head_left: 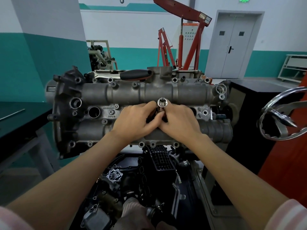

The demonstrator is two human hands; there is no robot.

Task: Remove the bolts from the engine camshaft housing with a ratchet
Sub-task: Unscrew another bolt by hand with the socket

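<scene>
The grey camshaft housing (126,93) lies across the middle of the view on an engine stand. My left hand (134,122) and my right hand (179,123) meet over its centre, both pinching a silver socket (162,103) that stands upright with its open end facing me. What the socket sits on is hidden under my fingers. A ratchet (121,75) with a black handle and chrome head lies on the far edge of the housing, apart from both hands. Several bolt holes and a torx bolt (111,112) show on the housing.
A chrome handwheel (282,117) of the stand juts in at the right. Loose engine parts (149,180) fill a tray below the housing. A black bench (16,118) is at the left, red engine cranes (187,47) and a grey door (232,45) behind.
</scene>
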